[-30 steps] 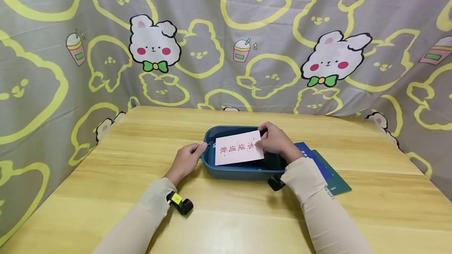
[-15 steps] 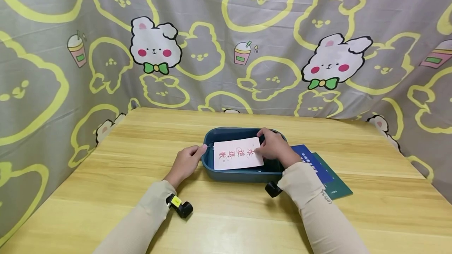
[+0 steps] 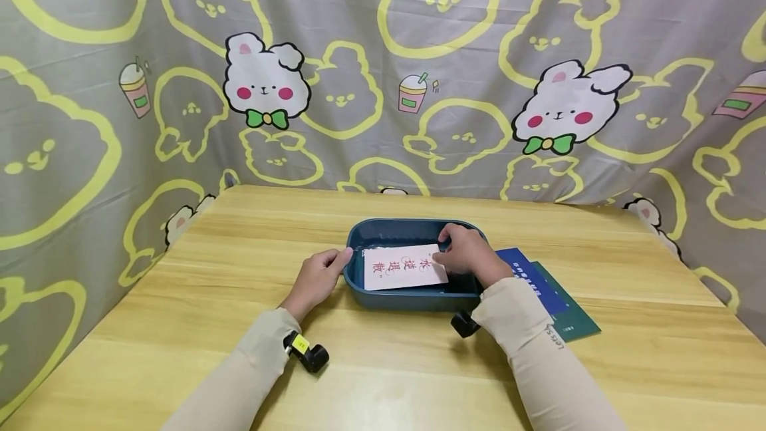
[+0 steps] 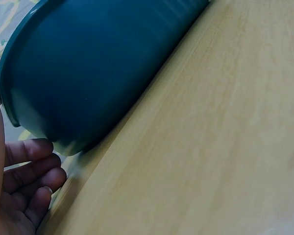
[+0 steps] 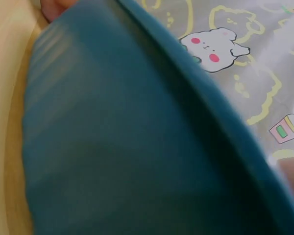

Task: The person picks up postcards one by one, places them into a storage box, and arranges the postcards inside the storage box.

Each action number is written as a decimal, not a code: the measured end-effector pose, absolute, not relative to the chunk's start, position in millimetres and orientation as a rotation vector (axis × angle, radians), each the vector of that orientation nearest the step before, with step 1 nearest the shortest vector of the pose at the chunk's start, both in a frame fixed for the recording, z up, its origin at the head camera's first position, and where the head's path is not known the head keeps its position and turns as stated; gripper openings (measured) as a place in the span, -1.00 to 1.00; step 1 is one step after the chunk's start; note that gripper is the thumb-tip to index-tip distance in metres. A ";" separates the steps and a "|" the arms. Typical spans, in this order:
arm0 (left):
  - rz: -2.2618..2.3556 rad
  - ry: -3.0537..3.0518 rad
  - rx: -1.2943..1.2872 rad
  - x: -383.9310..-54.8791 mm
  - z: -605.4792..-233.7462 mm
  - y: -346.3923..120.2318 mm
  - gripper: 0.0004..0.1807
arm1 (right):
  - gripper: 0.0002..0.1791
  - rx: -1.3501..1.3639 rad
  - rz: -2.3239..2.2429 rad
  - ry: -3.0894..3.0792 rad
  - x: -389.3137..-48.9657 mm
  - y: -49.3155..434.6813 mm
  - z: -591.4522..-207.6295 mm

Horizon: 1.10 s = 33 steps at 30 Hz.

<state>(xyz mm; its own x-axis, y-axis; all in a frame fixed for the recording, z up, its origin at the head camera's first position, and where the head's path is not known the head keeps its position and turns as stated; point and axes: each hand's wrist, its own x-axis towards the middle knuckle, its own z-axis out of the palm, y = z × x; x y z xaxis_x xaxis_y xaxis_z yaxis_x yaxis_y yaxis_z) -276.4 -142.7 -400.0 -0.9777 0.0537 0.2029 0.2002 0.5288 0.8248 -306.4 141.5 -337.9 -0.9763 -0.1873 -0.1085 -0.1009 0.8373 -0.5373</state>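
Note:
A dark blue-green plastic basin (image 3: 395, 299) stands on the table. My left hand (image 3: 319, 278) grips its left end, thumb at the rim; in the left wrist view its curled fingers (image 4: 32, 169) are by the outer wall. Inside the basin is a pale pink card (image 3: 389, 268) with red handwritten-style characters. My right hand (image 3: 467, 255) reaches in from the right and pinches the card's right edge, the thumb on top. The fingers under that edge are hidden. In the right wrist view the basin's wall (image 5: 103, 127) covers most of the right hand.
Right of the basin, a blue printed card or booklet (image 3: 529, 278) overlaps a dark green one (image 3: 577, 318), partly behind the right forearm. The wooden table (image 3: 383, 364) reaches back to a grey curtain (image 3: 359, 112) with yellow rabbit outlines.
The card has gone down into the basin and lies flatter, its right edge lower. My right hand has lowered with it. My left hand has stayed at the basin's end.

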 end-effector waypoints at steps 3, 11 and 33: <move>-1.441 -2.612 -0.218 -277.4 -399.2 -142.7 -0.47 | -0.55 -0.237 -0.839 2.837 -304.7 142.8 -333.2; -1.451 -2.615 -0.215 -277.5 -398.3 -142.7 -0.52 | -0.56 -0.221 -0.967 2.843 -303.3 157.1 -318.5; -1.427 -2.609 -0.213 -275.1 -400.6 -141.3 -0.43 | -0.53 0.076 -0.918 2.915 -306.0 245.6 -326.5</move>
